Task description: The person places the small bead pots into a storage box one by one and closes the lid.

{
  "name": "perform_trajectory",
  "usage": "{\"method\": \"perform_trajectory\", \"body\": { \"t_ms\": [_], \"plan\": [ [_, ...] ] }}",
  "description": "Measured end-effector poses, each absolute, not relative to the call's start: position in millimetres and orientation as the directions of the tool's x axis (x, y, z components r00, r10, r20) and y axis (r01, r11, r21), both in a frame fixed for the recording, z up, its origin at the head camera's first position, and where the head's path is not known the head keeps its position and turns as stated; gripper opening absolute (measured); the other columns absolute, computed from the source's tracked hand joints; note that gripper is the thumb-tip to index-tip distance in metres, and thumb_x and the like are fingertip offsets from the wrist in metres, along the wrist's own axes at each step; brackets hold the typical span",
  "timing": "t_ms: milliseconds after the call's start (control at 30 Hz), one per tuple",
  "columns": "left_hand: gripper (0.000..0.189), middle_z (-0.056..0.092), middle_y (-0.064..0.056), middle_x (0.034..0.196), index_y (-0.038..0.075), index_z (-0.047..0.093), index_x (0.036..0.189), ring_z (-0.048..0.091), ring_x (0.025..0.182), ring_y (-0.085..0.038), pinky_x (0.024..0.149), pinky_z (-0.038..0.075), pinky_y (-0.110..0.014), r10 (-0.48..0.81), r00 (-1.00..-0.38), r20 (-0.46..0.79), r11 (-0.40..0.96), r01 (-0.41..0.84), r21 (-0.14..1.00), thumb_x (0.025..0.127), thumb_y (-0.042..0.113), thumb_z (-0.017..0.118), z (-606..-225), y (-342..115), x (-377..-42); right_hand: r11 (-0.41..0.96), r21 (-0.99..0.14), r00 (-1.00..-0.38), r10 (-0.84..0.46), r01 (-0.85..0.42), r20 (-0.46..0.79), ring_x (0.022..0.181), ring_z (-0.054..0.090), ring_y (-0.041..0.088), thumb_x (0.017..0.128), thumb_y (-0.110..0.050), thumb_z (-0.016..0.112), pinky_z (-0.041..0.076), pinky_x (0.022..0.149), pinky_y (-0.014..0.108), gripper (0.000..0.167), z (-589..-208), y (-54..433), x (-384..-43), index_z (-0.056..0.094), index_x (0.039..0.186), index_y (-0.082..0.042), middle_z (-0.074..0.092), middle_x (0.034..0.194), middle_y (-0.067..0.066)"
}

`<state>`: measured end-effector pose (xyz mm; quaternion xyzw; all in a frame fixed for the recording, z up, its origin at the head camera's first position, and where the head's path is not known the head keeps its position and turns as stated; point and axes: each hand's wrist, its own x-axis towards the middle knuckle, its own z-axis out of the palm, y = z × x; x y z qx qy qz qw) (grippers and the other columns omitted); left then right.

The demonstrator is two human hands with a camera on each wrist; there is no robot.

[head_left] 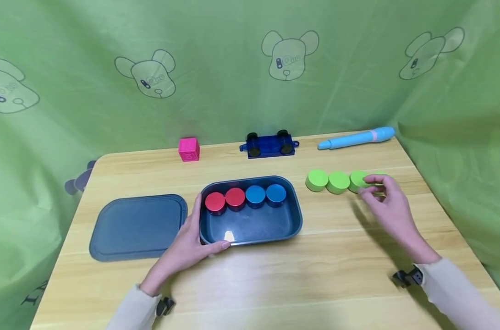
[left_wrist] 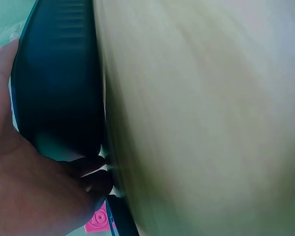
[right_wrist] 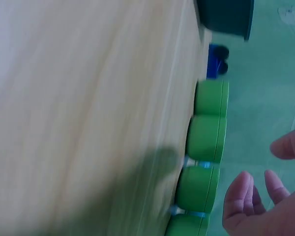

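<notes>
A dark blue rectangular box [head_left: 254,229] stands on the table, holding two red round pieces [head_left: 235,197] and two blue round pieces [head_left: 276,194] along its far side. My left hand [head_left: 189,245] grips the box's left end, thumb along the near rim and fingers at the left wall. In the left wrist view, the box's outer wall [left_wrist: 59,83] lies against that hand. To the right, several green round pieces [head_left: 317,180] form a row. Above the right end of this row hovers my right hand [head_left: 387,206], fingers loosely bent with nothing between them; it partly hides the last pieces.
Left of the box lies a flat dark blue lid [head_left: 138,227]. Along the table's back edge are a pink cube [head_left: 189,149], a blue wheeled toy base [head_left: 270,145] and a light blue pen [head_left: 357,138]. A green curtain [head_left: 233,68] hangs behind the table [head_left: 266,288].
</notes>
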<state>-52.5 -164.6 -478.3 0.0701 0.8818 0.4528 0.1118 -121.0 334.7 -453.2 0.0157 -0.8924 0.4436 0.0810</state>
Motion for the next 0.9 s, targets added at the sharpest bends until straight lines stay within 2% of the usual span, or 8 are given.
{"method": "perform_trajectory", "body": {
  "t_ms": [233,467,733,900],
  "plan": [
    [0.139,0.017,-0.015,0.179,0.031,-0.009,0.176,0.021,0.161,-0.047,0.116,0.034,-0.075,0.222,-0.967,-0.126,0.571,0.024,0.821,0.084,0.059,0.092,-478,-164,-52,0.659,-0.752,-0.983,0.126,-0.019,0.135,0.098,0.054,0.009,0.108,-0.017,0.069,0.046,0.078,0.006,0.045,-454,361,-127,0.056,0.142,0.008,0.053,0.128,0.017],
    [0.139,0.017,-0.015,0.179,0.031,-0.009,0.176,0.022,0.16,-0.048,0.115,0.035,-0.076,0.224,-0.966,-0.127,0.575,0.025,0.818,0.084,0.059,0.092,-478,-163,-52,0.678,-0.734,-0.977,0.176,0.034,0.117,0.098,0.05,0.008,0.106,-0.018,0.071,0.048,0.071,0.008,0.054,-460,383,-133,0.053,0.148,0.009,0.045,0.14,0.02],
    [0.139,0.017,-0.016,0.179,0.034,-0.009,0.176,0.022,0.161,-0.047,0.116,0.034,-0.076,0.221,-0.967,-0.129,0.572,0.021,0.82,0.084,0.059,0.092,-477,-164,-52,0.7,-0.712,-0.988,0.14,0.051,0.067,0.102,0.05,0.017,0.104,-0.023,0.076,0.047,0.069,0.009,0.069,-470,404,-144,0.045,0.156,0.012,0.042,0.146,0.034],
    [0.139,0.017,-0.015,0.179,0.031,-0.008,0.176,0.022,0.161,-0.047,0.116,0.034,-0.076,0.222,-0.967,-0.123,0.569,0.026,0.822,0.084,0.058,0.092,-477,-163,-52,0.678,-0.734,-0.996,0.084,0.042,0.021,0.096,0.052,0.004,0.104,-0.023,0.077,0.05,0.068,0.01,0.079,-476,411,-149,0.036,0.161,0.015,0.049,0.143,0.037]
  ]
}}
